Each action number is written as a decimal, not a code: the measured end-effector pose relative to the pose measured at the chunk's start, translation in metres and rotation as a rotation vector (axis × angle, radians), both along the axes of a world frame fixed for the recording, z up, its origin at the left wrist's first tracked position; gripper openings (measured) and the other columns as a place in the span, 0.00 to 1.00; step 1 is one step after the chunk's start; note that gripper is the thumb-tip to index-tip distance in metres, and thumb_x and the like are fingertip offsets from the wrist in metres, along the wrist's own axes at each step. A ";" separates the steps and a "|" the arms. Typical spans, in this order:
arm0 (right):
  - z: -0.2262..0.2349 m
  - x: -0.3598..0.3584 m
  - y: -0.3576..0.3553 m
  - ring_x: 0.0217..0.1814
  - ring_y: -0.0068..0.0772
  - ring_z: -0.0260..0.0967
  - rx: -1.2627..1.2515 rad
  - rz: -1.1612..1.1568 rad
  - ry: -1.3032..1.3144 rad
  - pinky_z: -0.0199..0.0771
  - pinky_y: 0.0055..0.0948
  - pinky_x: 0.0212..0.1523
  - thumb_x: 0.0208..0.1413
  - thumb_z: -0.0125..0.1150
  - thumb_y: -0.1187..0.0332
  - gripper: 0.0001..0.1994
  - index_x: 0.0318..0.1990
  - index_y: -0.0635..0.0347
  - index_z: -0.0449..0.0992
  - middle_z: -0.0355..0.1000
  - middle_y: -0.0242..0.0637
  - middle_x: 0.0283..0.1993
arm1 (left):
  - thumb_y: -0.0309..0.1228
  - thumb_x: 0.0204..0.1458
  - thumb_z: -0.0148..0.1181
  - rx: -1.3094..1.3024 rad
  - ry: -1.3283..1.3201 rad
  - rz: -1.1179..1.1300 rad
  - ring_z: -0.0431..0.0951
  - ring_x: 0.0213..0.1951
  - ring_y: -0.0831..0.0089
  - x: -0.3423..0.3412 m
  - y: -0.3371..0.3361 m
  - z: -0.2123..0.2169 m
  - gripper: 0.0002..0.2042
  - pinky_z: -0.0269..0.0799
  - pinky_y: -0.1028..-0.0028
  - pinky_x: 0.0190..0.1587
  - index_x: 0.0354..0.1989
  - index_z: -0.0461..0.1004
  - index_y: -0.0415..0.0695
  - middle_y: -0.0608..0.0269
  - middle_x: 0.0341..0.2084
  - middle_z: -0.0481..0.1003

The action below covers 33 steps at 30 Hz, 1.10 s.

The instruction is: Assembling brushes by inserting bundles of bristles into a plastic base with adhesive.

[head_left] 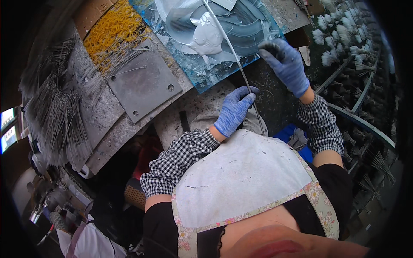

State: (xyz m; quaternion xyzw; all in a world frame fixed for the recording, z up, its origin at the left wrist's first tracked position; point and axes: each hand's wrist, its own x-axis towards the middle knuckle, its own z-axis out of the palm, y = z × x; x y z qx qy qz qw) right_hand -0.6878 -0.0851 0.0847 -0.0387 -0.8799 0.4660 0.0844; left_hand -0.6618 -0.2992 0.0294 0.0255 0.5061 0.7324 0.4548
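Note:
My left hand [235, 108], in a blue knitted glove, is closed around a long thin rod [232, 50]. The rod slants from the top edge of the view, over a paint-smeared blue board, down past my hand to my white apron. Pale paint coats its upper stretch. My right hand [285, 64], gloved alike with darkened fingertips, is raised to the right of the rod and apart from it. Its fingers are loosely bent, with a gap at the thumb and nothing seen between them. A thick puddle of whitish-silver paint [207, 36] lies on the blue board [195, 76].
Left of the board lie a grey metal plate [140, 79] with holes, yellow rings [112, 32] and a bundle of thin wires [64, 120]. Racks [365, 122] with white-tufted pieces [344, 32] stand at right. Another person [88, 238] is at lower left.

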 end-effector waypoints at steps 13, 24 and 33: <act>0.003 -0.156 -0.007 0.35 0.50 0.73 0.722 0.390 0.202 0.73 0.42 0.36 0.51 0.64 0.65 0.07 0.35 0.56 0.81 0.74 0.43 0.32 | 0.32 0.62 0.57 -0.009 0.000 -0.048 0.72 0.40 0.81 -0.002 -0.006 0.007 0.14 0.70 0.79 0.47 0.53 0.77 0.41 0.66 0.43 0.78; -0.006 -0.157 -0.012 0.35 0.49 0.74 0.763 0.378 0.158 0.74 0.42 0.35 0.46 0.64 0.66 0.07 0.33 0.55 0.80 0.74 0.42 0.31 | 0.32 0.62 0.57 -0.003 0.007 -0.062 0.73 0.41 0.82 -0.002 -0.009 0.003 0.14 0.71 0.80 0.47 0.53 0.77 0.41 0.66 0.43 0.78; -0.005 -0.160 -0.004 0.35 0.51 0.73 0.839 0.357 0.134 0.73 0.45 0.35 0.47 0.63 0.65 0.08 0.33 0.58 0.78 0.73 0.44 0.31 | 0.32 0.62 0.57 0.000 -0.027 -0.068 0.72 0.39 0.83 -0.006 -0.006 0.003 0.14 0.71 0.80 0.45 0.53 0.77 0.41 0.66 0.43 0.79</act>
